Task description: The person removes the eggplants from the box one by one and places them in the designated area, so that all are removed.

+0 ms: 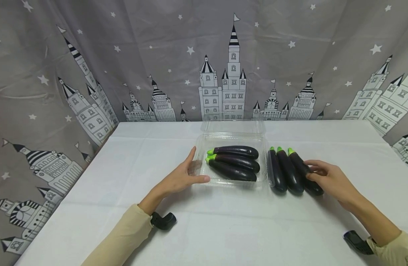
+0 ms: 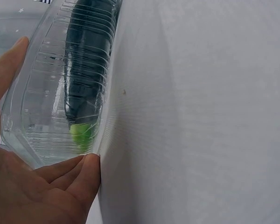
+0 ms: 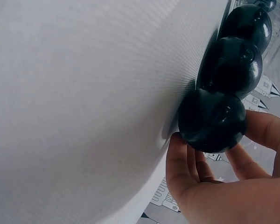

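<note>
Left hand (image 1: pixel 179 179) spread flat, steadying clear tray (image 1: pixel 204 173) corner mid-desk (image 1: pixel 224 229); three eggplants inside. Right hand (image 1: pixel 327 177) fingers curling round rightmost eggplant (image 1: pixel 305 171) of three beside tray. Best: grip mid-body, lift clear of neighbours, keep tray braced.

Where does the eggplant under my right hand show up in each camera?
Head: the rightmost eggplant of three loose ones, right of the clear box, under the right hand.
Left wrist: not in it.
Right wrist: the nearest dark round end, fingers around it.
Shared landmark: white tablecloth.
</note>
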The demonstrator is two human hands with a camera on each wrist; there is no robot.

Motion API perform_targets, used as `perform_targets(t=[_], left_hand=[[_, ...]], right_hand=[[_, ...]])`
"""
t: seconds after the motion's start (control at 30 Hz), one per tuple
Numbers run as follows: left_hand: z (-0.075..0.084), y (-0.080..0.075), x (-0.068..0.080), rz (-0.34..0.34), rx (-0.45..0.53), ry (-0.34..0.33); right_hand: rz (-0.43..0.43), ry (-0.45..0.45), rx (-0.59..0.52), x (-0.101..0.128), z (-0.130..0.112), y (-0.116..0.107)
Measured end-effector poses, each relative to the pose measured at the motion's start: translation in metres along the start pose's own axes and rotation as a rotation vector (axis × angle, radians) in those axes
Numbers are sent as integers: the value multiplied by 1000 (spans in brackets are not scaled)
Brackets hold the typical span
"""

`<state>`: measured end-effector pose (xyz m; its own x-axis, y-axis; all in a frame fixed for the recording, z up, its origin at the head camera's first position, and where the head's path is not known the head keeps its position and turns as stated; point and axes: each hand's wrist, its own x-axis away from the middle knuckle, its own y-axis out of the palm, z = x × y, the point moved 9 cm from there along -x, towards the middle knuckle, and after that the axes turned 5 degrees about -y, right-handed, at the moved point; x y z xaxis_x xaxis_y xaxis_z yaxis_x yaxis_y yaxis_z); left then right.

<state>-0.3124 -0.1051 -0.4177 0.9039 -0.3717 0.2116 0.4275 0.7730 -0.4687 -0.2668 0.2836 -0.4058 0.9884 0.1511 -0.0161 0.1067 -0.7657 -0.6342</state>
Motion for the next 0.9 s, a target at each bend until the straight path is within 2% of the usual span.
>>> perform_targets(t=[0.9], left_hand=[[-1, 0, 0, 5, 3, -14]], right_hand=[[18, 10, 1, -2, 0, -1]])
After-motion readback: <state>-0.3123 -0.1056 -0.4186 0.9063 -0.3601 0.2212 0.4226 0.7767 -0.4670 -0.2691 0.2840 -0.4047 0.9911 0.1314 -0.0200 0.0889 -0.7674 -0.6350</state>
